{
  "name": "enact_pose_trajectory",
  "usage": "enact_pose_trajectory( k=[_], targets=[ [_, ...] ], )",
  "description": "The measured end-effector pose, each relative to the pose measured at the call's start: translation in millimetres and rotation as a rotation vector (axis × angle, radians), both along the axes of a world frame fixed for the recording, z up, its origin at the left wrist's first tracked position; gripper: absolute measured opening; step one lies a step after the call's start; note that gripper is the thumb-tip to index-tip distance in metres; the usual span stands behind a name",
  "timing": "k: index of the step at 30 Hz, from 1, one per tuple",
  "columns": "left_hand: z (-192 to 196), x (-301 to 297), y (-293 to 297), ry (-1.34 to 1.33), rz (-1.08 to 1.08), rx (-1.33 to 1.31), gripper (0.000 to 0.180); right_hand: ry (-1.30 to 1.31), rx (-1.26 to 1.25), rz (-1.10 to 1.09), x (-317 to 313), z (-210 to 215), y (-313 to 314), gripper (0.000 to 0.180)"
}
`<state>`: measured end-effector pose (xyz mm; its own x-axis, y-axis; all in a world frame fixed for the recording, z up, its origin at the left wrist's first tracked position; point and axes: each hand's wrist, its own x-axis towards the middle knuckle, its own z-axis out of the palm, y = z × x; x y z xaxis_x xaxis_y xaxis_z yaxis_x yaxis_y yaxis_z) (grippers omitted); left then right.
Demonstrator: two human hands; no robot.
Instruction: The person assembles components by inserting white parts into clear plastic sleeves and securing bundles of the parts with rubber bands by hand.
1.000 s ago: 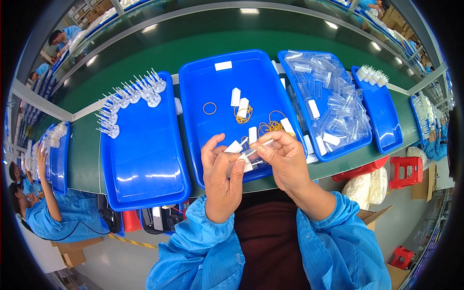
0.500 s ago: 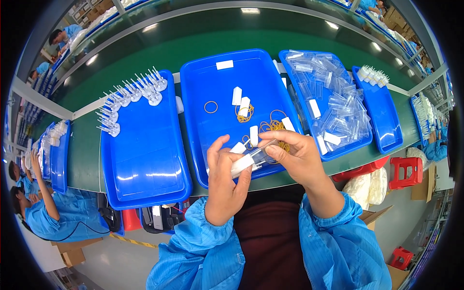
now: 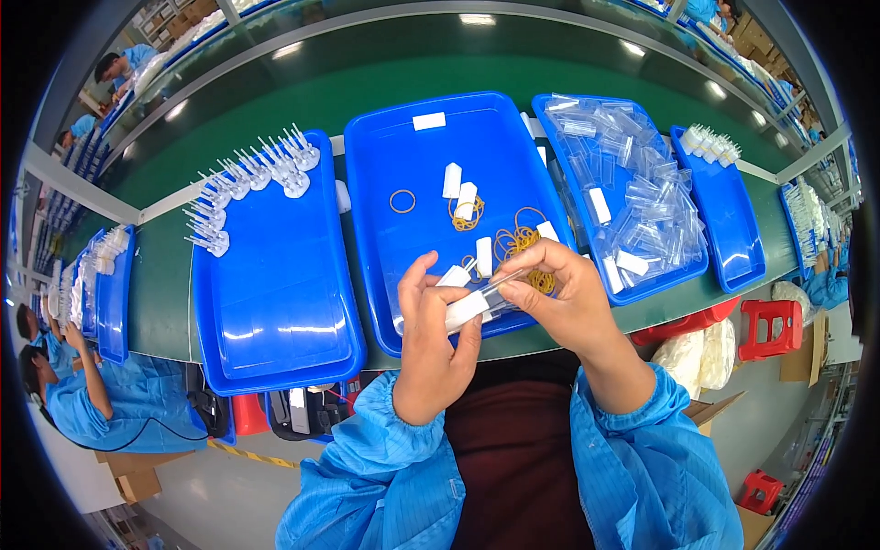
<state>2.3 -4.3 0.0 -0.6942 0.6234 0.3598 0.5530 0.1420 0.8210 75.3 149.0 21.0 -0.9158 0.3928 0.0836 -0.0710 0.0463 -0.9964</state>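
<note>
Over the near edge of the middle blue tray (image 3: 390, 165), my left hand (image 3: 429, 344) grips a white rectangular block (image 3: 467, 311) between thumb and fingers. My right hand (image 3: 573, 298) pinches a clear plastic sleeve (image 3: 498, 295), whose near end meets the block; whether it goes around the block I cannot tell. Partly behind my left fingers is another white block (image 3: 453, 277). Yellow rubber bands (image 3: 515, 246) lie beyond my right hand, with a standing white block (image 3: 484, 255) beside them. Farther back, two white blocks (image 3: 452, 181) rest by a smaller bunch of bands.
To the right, a tray (image 3: 616, 291) holds many clear sleeves and several white blocks. The left tray (image 3: 206, 344) carries white pronged parts (image 3: 247, 174) along its far and left edges. A narrow tray (image 3: 738, 275) stands far right. Co-workers sit at the left.
The clear sleeve and my right fingers have shifted slightly toward the block in my left hand. Both hands keep their hold. The trays' contents look the same.
</note>
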Motion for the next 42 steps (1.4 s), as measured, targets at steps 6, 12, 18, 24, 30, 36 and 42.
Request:
enact_pose_trajectory(
  k=[6, 12, 18, 24, 30, 36, 42],
  targets=[
    [-4, 2, 4, 0.087, -0.008, 0.165, 0.067, -0.025, 0.008, 0.063, 1, -3, -4, 0.015],
    [-12, 0, 2, 0.133, -0.118, 0.266, 0.084, 0.026, -0.075, 0.110, 1, -12, -17, 0.014],
    [-7, 3, -1, 0.030, -0.208, 0.420, 0.081, 0.088, -0.122, 0.112, 4, -17, -18, 0.014],
    [-3, -4, -8, -0.400, -0.289, 0.595, 0.049, 0.307, 0.583, 0.063, 8, 8, -16, 0.018],
    [2, -8, -16, -0.575, -0.280, 0.276, 0.021, 0.273, 0.653, 0.102, 7, 5, -14, 0.015],
    [3, -13, -12, -0.449, -0.318, 0.160, 0.022, 0.192, 0.661, 0.260, 18, 17, 7, 0.022],
    [-1, -11, -12, -0.560, -0.327, 0.236, 0.017, -0.069, 1.350, -0.288, 19, 45, 110, 0.022]
  ],
)
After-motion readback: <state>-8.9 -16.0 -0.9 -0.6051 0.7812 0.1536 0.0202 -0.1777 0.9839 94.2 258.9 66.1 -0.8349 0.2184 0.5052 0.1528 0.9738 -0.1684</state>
